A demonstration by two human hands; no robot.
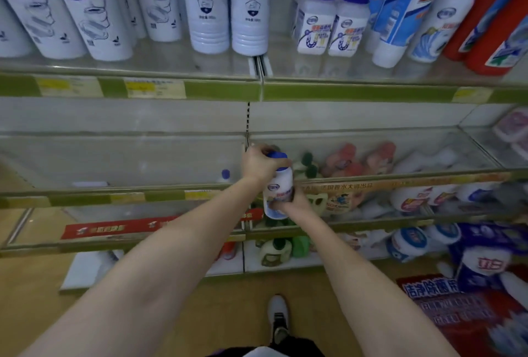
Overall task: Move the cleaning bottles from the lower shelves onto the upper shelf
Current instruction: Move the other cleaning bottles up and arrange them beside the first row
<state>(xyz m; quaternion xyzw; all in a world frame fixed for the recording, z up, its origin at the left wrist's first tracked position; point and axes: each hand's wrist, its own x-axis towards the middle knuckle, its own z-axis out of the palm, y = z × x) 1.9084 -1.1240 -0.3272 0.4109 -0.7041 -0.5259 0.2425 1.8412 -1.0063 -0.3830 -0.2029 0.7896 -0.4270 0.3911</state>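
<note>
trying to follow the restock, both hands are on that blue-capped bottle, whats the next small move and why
Probably lift the blue-capped bottle straight up toward the upper shelf. The left hand grips its cap and the right hand holds its base, so it is already secured, and matching bottles stand up there with bare shelf in front of them.

Upper shelf (314, 90): white cleaning bottles (210, 5) standing upright.

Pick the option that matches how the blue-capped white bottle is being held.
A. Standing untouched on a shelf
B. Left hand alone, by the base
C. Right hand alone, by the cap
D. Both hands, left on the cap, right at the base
D: the left hand grips the blue cap of the bottle while the right hand holds its lower end.
</note>
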